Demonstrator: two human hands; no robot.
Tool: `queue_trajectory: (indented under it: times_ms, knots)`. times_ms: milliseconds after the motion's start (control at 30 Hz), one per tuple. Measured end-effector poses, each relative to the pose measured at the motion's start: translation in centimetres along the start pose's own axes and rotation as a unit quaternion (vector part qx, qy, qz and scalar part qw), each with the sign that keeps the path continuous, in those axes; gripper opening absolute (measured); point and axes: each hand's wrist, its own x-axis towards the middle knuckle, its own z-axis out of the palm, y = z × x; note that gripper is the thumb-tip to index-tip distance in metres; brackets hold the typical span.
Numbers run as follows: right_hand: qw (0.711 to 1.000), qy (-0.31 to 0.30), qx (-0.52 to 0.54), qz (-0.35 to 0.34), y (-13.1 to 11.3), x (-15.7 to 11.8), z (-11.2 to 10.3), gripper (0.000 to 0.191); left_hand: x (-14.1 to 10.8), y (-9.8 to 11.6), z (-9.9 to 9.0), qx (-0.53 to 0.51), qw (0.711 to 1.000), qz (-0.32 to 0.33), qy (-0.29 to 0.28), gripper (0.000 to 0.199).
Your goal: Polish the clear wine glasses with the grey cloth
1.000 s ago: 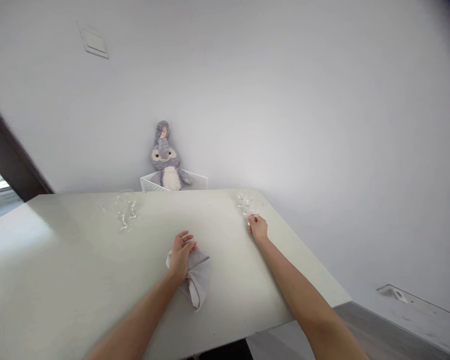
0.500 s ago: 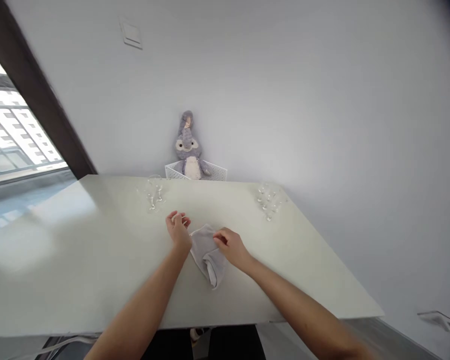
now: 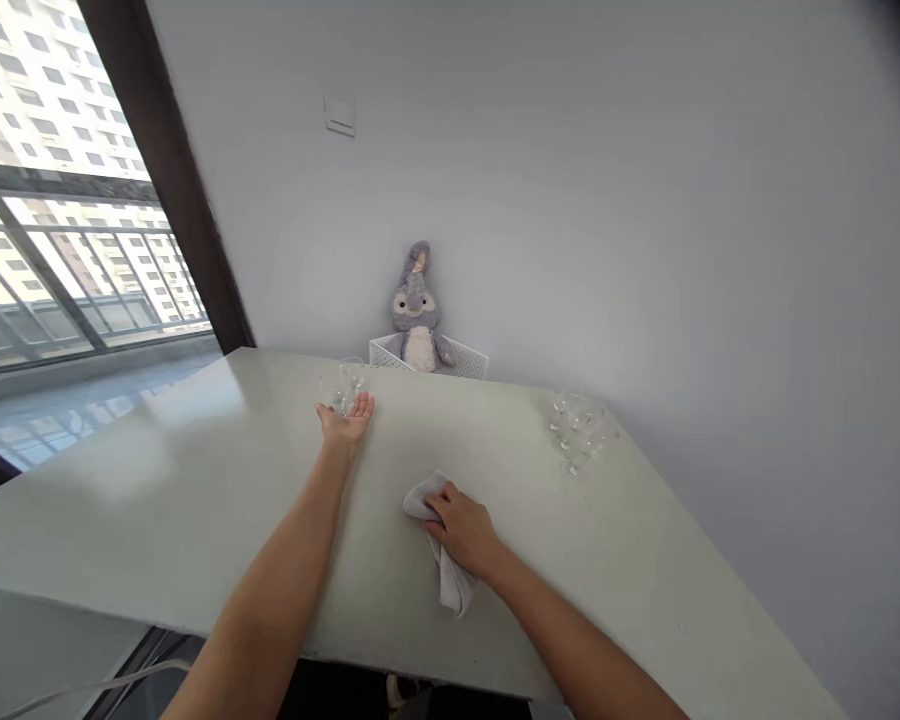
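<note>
My right hand point(image 3: 463, 527) grips a light grey cloth point(image 3: 454, 585) over the middle of the table, its folds hanging out below and to the left of the fingers. Farther forward on the left, my left hand point(image 3: 347, 420) is open, palm up and fingers spread, at the near side of some clear stemmed glasses point(image 3: 349, 376). The hand partly hides these glasses, and I cannot tell whether it touches them.
Several more clear glasses point(image 3: 579, 428) stand grouped near the table's right edge. A white perforated basket point(image 3: 469, 362) holding a grey plush toy point(image 3: 418, 318) is beyond the pale table's point(image 3: 195, 500) far edge, against the wall. A window is at left.
My left hand has reached forward to the left-hand glasses and opened. My right hand has closed on the cloth and bunched it up. The view has turned left.
</note>
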Motion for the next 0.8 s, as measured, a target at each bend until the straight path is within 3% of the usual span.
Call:
queue_trajectory:
  times_ms: [167, 300, 367, 467, 533, 600, 633, 700, 733, 800]
  knots:
    - [0.998, 0.025, 0.064, -0.011, 0.7, 0.0, 0.2, 0.022, 1.2, 1.1, 0.2, -0.061, 0.997, -0.010, -0.035, 0.044]
    - [0.966, 0.068, 0.244, 0.052, 2.4, 0.6, -0.1, 0.015, 0.6, 1.1, 0.5, -0.044, 0.999, 0.008, -0.017, 0.036]
    - [0.897, 0.092, 0.416, 0.113, 3.4, 0.9, -0.7, 0.019, -0.4, 0.2, 0.7, -0.026, 0.999, 0.012, -0.027, 0.029]
    - [0.704, 0.159, 0.678, 0.139, 4.6, 1.1, -2.3, 0.023, -2.9, -2.6, 0.8, 0.041, 0.994, 0.015, -0.099, 0.021]
    - [0.590, 0.203, 0.774, 0.109, 4.9, 1.0, -3.5, 0.025, -4.9, -4.9, 0.8, 0.111, 0.978, 0.028, -0.177, 0.022]
    - [0.538, 0.233, 0.806, 0.075, 4.9, 0.9, -4.4, 0.028, -6.9, -7.2, 0.6, 0.164, 0.954, 0.045, -0.247, 0.027]
    - [0.535, 0.248, 0.805, 0.065, 4.9, 0.8, -4.6, 0.029, -7.9, -8.1, 0.4, 0.185, 0.942, 0.057, -0.273, 0.030]
    - [0.568, 0.282, 0.771, 0.061, 4.6, 0.6, -4.8, 0.028, -9.5, -9.7, 0.1, 0.219, 0.922, 0.082, -0.309, 0.035]
    - [0.603, 0.298, 0.737, 0.062, 4.5, 0.5, -4.7, 0.028, -10.2, -10.3, 0.0, 0.234, 0.914, 0.092, -0.319, 0.038]
    - [0.708, 0.320, 0.628, 0.055, 4.0, 0.2, -4.5, 0.027, -11.2, -11.1, -0.4, 0.262, 0.900, 0.101, -0.332, 0.041]
